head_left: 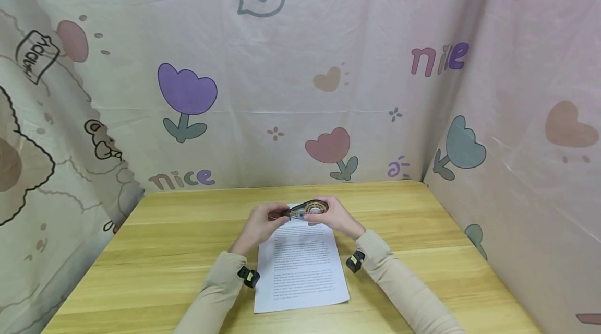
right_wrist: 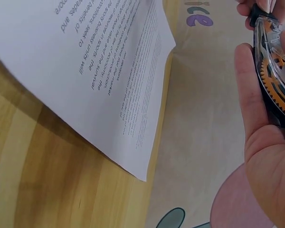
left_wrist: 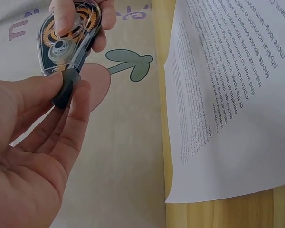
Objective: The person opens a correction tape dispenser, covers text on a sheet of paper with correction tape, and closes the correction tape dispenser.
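Observation:
A correction tape [head_left: 313, 209] with a clear case and orange gear wheels is held above the far end of a printed sheet of paper [head_left: 300, 271]. My right hand [head_left: 341, 218] grips its wide round body, thumb on the clear face. At the narrow end, my left hand [head_left: 257, 225] pinches the dark cap [left_wrist: 66, 89] between thumb and fingers. In the left wrist view the cap sits against the end of the clear case. The right wrist view cuts off part of the correction tape [right_wrist: 277, 80] at the frame's edge.
The paper lies on a light wood-grain table [head_left: 178, 266], below and between the forearms. A patterned curtain [head_left: 263, 83] with flowers, hearts and words hangs behind the table and along both sides. Each sleeve carries a small black wrist camera [head_left: 249, 276].

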The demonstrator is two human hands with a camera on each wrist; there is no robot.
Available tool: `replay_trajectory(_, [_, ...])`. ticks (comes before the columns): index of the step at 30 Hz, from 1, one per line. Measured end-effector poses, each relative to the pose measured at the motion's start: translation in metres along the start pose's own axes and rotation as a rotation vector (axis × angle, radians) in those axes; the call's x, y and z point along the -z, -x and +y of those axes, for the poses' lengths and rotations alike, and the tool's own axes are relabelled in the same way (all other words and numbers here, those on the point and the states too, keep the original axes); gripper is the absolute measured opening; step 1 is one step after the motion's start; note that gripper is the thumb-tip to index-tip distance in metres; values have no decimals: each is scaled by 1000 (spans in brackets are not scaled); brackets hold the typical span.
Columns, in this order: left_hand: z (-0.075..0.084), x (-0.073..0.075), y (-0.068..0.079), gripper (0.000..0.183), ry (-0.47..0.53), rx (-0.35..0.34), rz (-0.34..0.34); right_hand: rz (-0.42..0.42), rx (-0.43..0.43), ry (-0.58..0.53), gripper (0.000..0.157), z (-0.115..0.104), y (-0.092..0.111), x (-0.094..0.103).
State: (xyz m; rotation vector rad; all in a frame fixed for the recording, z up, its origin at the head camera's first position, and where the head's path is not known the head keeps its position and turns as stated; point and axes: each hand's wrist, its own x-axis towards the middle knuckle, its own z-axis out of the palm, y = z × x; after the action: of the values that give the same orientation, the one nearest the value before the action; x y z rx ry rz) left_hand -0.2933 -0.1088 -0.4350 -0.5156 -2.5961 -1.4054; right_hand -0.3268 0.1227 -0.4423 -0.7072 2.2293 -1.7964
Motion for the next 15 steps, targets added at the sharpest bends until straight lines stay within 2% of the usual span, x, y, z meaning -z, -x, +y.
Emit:
replay_trajectory(7, [-1,-1,0,23,-13,7,-17,-23,-22,0,38,3,1,-1])
replay_trajectory(15, [0,-2,2,24,-4,27,-24,-45,3,11,37,6,2,-2])
